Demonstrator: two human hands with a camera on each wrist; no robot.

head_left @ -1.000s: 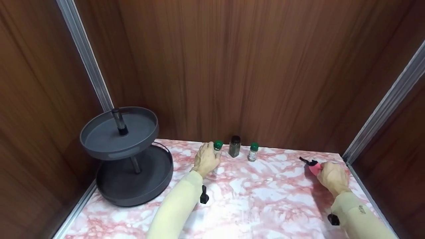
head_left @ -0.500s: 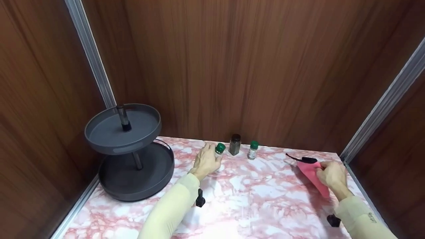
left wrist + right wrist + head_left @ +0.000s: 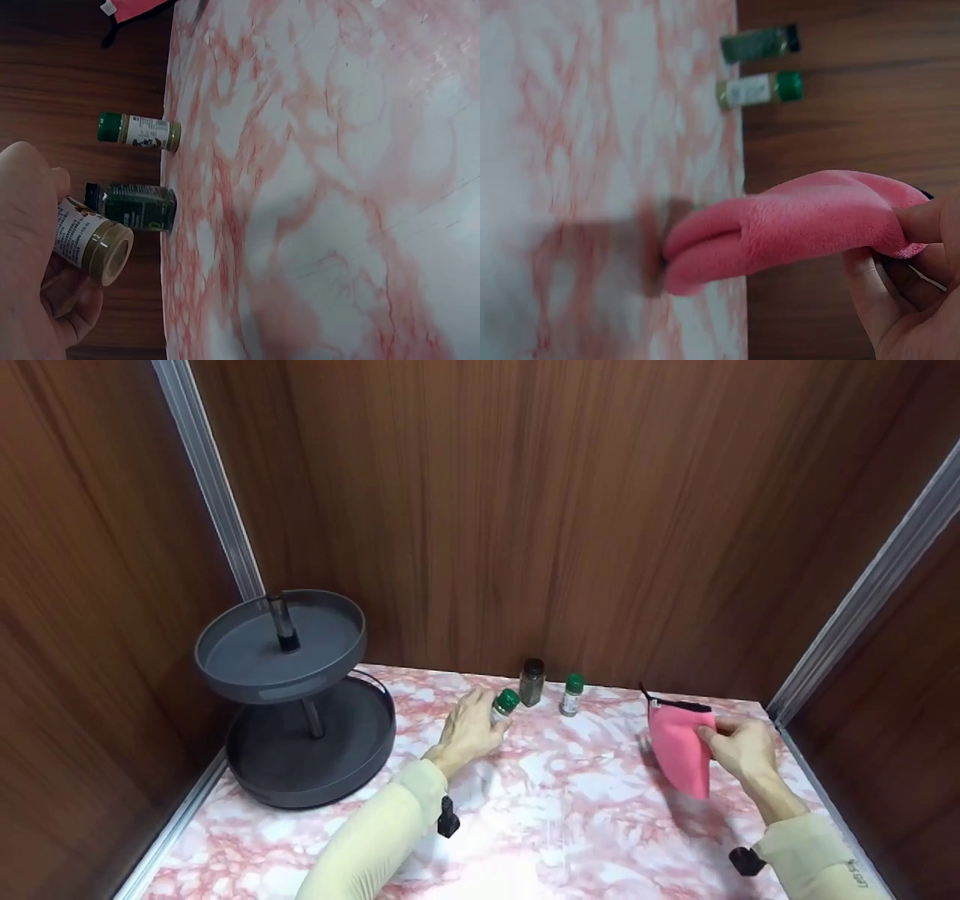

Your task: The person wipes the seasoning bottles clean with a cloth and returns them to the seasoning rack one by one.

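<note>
Fingers and thumb of my left hand [image 3: 466, 733] grip a small spice jar [image 3: 505, 703] with a green cap. It is tilted, and in the left wrist view its bare base and printed label show above the tabletop. Most of the cap is hidden there by the hand. On the right side, my right hand [image 3: 744, 746] pinches the upper corner of a pink plush cloth [image 3: 679, 742] with a black edge and a cord loop. The cloth hangs down over the table, and the right wrist view shows its folded fuzzy side.
A dark-capped spice jar [image 3: 532, 684] and another green-capped spice jar [image 3: 571, 696] stand upright near the back wall. To the left is a two-tier dark grey round tray stand [image 3: 300, 795]. Wood-grain panels enclose the pink-marbled table [image 3: 585, 817].
My left hand has raised and tilted the green-capped jar, bringing it slightly right. The right hand has moved a little left, and the bunched cloth has opened out and now hangs down.
</note>
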